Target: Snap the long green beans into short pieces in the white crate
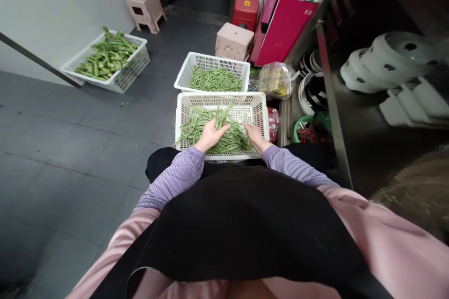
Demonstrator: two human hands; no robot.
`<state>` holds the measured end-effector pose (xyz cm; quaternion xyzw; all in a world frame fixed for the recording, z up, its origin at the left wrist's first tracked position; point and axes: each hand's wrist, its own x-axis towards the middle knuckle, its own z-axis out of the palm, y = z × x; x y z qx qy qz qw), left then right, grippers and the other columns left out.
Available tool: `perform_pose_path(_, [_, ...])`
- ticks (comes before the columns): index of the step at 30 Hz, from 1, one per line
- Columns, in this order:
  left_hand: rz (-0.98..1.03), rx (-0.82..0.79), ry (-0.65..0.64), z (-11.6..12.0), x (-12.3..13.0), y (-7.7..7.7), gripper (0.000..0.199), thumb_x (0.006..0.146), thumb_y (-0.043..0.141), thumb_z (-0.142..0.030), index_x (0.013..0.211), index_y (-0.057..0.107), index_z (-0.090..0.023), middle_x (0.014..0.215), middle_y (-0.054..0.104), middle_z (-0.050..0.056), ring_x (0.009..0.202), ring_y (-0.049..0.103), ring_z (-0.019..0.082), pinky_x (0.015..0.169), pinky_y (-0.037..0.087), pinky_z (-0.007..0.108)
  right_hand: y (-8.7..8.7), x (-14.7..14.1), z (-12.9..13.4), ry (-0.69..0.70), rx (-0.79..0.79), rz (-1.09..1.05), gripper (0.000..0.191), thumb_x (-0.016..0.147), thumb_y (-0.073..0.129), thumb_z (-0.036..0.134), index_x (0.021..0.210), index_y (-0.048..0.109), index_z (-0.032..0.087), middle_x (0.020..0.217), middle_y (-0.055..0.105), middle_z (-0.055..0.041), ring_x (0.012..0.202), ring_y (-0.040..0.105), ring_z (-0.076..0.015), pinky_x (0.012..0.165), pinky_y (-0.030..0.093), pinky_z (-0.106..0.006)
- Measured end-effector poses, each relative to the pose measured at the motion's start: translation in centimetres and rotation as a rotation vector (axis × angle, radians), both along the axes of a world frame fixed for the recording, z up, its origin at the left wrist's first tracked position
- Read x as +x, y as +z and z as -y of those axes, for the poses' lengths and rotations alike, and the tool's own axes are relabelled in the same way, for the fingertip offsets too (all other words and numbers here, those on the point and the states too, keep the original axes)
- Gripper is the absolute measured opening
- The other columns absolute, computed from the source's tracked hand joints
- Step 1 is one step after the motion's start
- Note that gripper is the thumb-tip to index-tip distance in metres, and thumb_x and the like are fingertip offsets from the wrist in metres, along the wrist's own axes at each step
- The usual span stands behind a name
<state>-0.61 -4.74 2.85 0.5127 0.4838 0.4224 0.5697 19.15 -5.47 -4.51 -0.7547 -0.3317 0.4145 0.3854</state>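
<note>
My left hand (211, 135) is closed around a small bunch of green beans (220, 117), which stick up past the thumb. To its right, my right hand (256, 137) hovers at the near right side of the same white basket (265, 117). Its fingers are drawn together, and anything between them is too small to make out. Loose green beans (229, 142) lie heaped in this basket under both hands, mostly toward its left and near side. Part of the slotted bottom shows at the far right.
Beyond stands a second white basket (180, 74) of green beans (215, 79). Another basket (135, 67) holds thicker green vegetables (105, 58) by the wall. Stools (234, 41), a clear plastic bag (277, 80), a green tub (298, 126) and a metal shelf (335, 117) flank the right.
</note>
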Motion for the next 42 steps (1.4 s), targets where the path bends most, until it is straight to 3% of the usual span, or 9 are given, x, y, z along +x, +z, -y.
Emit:
perform_pose_path(6, [0.233, -0.219, -0.017, -1.1, -0.1, -0.4, 0.037, 0.069, 0.082, -0.038, 0.078, 0.053, -0.016, 0.051, 0.053, -0.006, 0.037, 0.044, 0.006, 0.036, 0.037, 0.02, 1.3, 0.1, 0.2, 0.33, -0.022, -0.281, 0.022, 0.082, 0.068, 0.04, 0.082, 0.062, 0.019, 0.073, 0.063, -0.0006, 0.069, 0.056, -0.014, 0.066, 0.046, -0.026])
perform_pose_path(11, [0.276, -0.287, -0.016, -2.2, -0.4, -1.5, 0.037, 0.069, 0.083, -0.037, 0.077, 0.054, -0.016, 0.05, 0.051, -0.006, 0.037, 0.041, 0.006, 0.036, 0.033, 0.02, 4.5, -1.7, 0.9, 0.676, -0.334, -0.87, 0.038, 0.095, 0.05, 0.053, 0.079, 0.054, 0.019, 0.05, 0.036, 0.0067, 0.04, 0.03, -0.0084, 0.041, 0.03, -0.02])
perform_pose_path(14, [0.164, -0.206, 0.033, -1.6, 0.0, -1.4, 0.03, 0.071, 0.081, -0.032, 0.076, 0.055, -0.017, 0.05, 0.052, -0.006, 0.038, 0.041, 0.006, 0.039, 0.034, 0.02, 4.5, -2.6, 1.2, 0.544, -0.283, -0.861, 0.039, 0.097, 0.05, 0.049, 0.072, 0.044, 0.021, 0.048, 0.022, 0.0104, 0.037, 0.014, -0.006, 0.036, 0.017, -0.017])
perform_pose_path(18, [-0.005, 0.012, 0.032, 0.5, 1.4, -0.7, 0.024, 0.066, 0.083, -0.019, 0.069, 0.059, -0.016, 0.06, 0.058, -0.003, 0.057, 0.054, 0.009, 0.056, 0.045, 0.021, 2.9, -3.2, 0.6, 0.194, -0.187, -0.647, 0.037, 0.097, 0.049, 0.045, 0.071, 0.038, 0.022, 0.048, 0.028, 0.0084, 0.037, 0.02, -0.0071, 0.034, 0.018, -0.018])
perform_pose_path(21, [0.0, -0.014, -0.09, 1.7, 2.3, -0.9, 0.023, 0.067, 0.083, -0.021, 0.069, 0.061, -0.015, 0.06, 0.059, -0.002, 0.056, 0.055, 0.01, 0.056, 0.045, 0.022, 2.2, -3.1, -0.1, 0.033, -0.203, -0.618, 0.034, 0.098, 0.049, 0.042, 0.071, 0.038, 0.023, 0.047, 0.033, 0.0072, 0.037, 0.025, -0.0079, 0.034, 0.021, -0.019])
perform_pose_path(25, [0.082, -0.245, -0.088, 1.5, 2.5, -2.3, 0.029, 0.071, 0.081, -0.032, 0.072, 0.057, -0.015, 0.05, 0.052, -0.005, 0.037, 0.041, 0.006, 0.038, 0.032, 0.021, 3.0, -3.3, 0.1, 0.277, -0.244, -0.849, 0.028, 0.095, 0.057, 0.041, 0.08, 0.048, 0.019, 0.058, 0.051, 0.0022, 0.044, 0.041, -0.0077, 0.039, 0.03, -0.017])
perform_pose_path(31, [0.347, -0.508, -0.121, 0.0, 1.5, -2.8, 0.037, 0.068, 0.084, -0.036, 0.071, 0.052, -0.016, 0.046, 0.043, -0.008, 0.035, 0.038, 0.005, 0.034, 0.028, 0.018, 4.3, -2.5, 1.3, 0.511, -0.294, -0.955, 0.033, 0.092, 0.06, 0.047, 0.079, 0.047, 0.019, 0.049, 0.025, 0.0117, 0.038, 0.015, -0.0044, 0.037, 0.014, -0.016])
perform_pose_path(37, [0.426, -0.458, 0.014, -1.6, 0.2, -1.6, 0.024, 0.071, 0.077, -0.024, 0.078, 0.056, -0.015, 0.05, 0.046, -0.008, 0.035, 0.038, 0.004, 0.034, 0.027, 0.018, 4.5, -1.3, 2.2, 0.578, -0.235, -0.947, 0.027, 0.084, 0.07, 0.038, 0.084, 0.055, 0.016, 0.054, 0.036, 0.0087, 0.041, 0.025, -0.0045, 0.04, 0.019, -0.017])
perform_pose_path(42, [0.486, -0.437, -0.027, -2.1, -0.5, -1.1, 0.024, 0.071, 0.07, -0.019, 0.093, 0.063, -0.013, 0.054, 0.049, -0.007, 0.037, 0.039, 0.005, 0.034, 0.027, 0.018, 4.8, -1.6, 2.4, 0.539, -0.253, -0.929, 0.022, 0.082, 0.07, 0.03, 0.082, 0.054, 0.015, 0.063, 0.05, 0.0029, 0.042, 0.029, -0.0038, 0.041, 0.02, -0.017])
